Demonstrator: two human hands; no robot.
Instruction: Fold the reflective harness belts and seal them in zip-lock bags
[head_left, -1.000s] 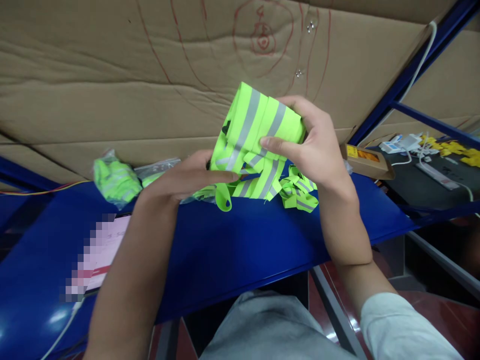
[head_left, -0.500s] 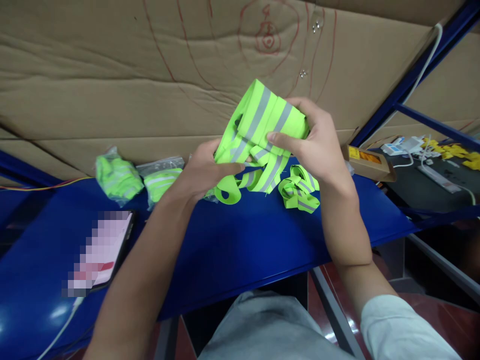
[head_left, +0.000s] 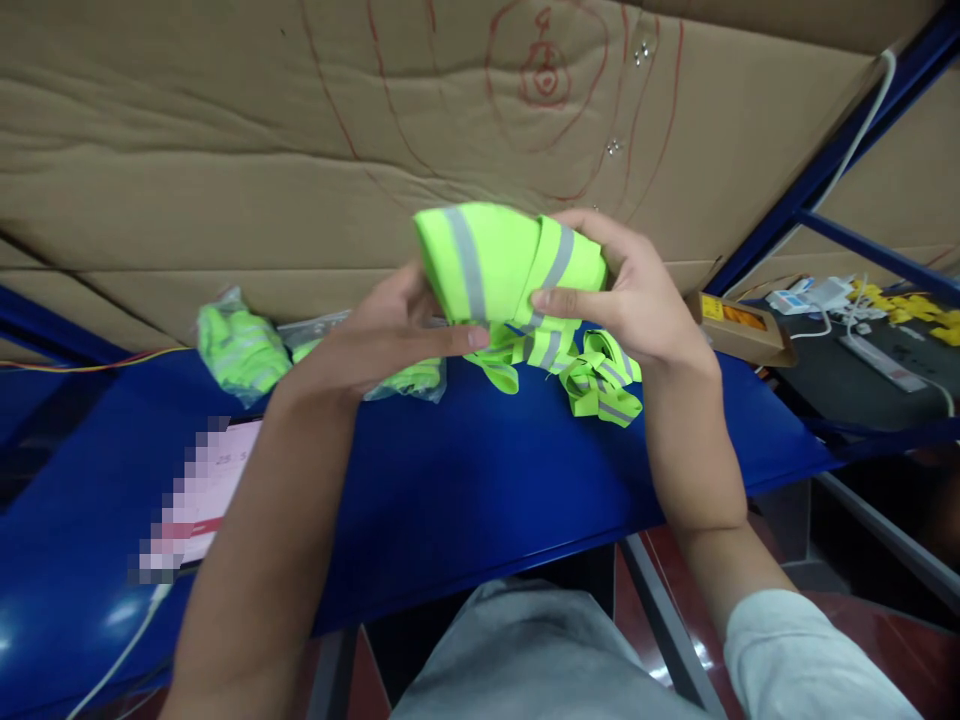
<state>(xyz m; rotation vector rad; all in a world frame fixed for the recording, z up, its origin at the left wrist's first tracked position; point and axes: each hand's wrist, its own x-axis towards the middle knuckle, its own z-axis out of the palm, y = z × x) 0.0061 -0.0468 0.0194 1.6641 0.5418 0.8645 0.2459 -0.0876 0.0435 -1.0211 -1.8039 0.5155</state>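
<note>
A bundle of neon yellow-green reflective strap with grey stripes hangs above the table, between my two hands. My right hand grips its right end, thumb in front and fingers behind. At the lower left edge, my left hand is closed around the strap with the thumb pointing right; its fingertips are hidden behind the material. Loose strap ends dangle under the bundle. Just below my right hand, a loosely wound reflective strap lies on the blue table.
Clear bags of neon reflective material rest against the cardboard wall. A phone with a white cable lies at the left, partly behind my forearm. Farther right are a cardboard box and a power strip.
The bundle has turned from an upright tilt to lying more sideways, its broad face now toward me. My left hand has shifted slightly left, uncovering a bag behind it.
</note>
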